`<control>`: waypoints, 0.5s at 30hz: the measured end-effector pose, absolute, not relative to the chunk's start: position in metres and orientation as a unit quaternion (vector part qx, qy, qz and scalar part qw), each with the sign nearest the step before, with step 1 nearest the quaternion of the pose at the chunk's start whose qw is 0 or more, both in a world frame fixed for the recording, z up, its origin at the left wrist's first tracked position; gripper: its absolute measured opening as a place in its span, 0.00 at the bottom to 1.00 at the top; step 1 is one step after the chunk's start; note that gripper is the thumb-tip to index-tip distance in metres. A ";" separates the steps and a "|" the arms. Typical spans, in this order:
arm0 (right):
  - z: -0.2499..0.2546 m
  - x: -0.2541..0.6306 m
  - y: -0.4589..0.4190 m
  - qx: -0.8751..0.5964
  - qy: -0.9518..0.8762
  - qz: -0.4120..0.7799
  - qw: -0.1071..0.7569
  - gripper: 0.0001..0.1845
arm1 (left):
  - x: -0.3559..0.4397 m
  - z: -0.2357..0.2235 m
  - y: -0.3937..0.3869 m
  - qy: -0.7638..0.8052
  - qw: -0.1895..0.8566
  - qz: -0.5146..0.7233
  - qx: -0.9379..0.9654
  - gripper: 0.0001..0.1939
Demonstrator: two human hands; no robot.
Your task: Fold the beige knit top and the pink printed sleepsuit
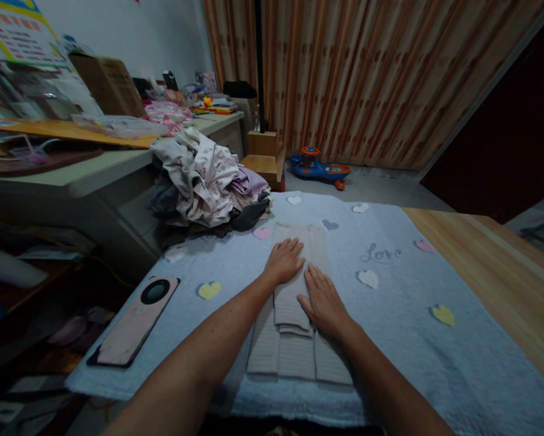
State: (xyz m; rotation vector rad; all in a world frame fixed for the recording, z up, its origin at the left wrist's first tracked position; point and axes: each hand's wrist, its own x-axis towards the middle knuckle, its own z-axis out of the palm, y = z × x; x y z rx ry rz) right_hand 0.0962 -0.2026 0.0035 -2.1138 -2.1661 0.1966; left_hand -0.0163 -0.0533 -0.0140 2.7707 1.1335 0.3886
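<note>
A light grey ribbed garment lies folded into a long strip on the blue blanket, with a narrower folded layer on top. What kind of garment it is, I cannot tell. My left hand rests flat on its upper part, fingers stretched out and pointing away from me. Lower and to the right, my right hand lies flat along the right side of the strip, its thumb pointing left over the narrower layer. Neither hand grips the cloth.
A heap of crumpled clothes is piled at the blanket's far left. Nearer on the left lies a pink phone. Beyond stand a cluttered desk, a wooden stand and a blue ride-on toy. Bare wooden tabletop shows at right.
</note>
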 end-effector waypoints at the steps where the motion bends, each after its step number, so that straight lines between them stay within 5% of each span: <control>1: 0.002 0.096 -0.204 -0.696 -0.713 0.068 0.051 0.37 | -0.016 -0.014 -0.053 0.374 0.061 0.129 0.916 0.27; 15: -0.010 0.097 -0.211 -0.710 -0.700 0.047 0.056 0.37 | -0.020 -0.005 -0.063 0.369 0.004 0.171 0.914 0.21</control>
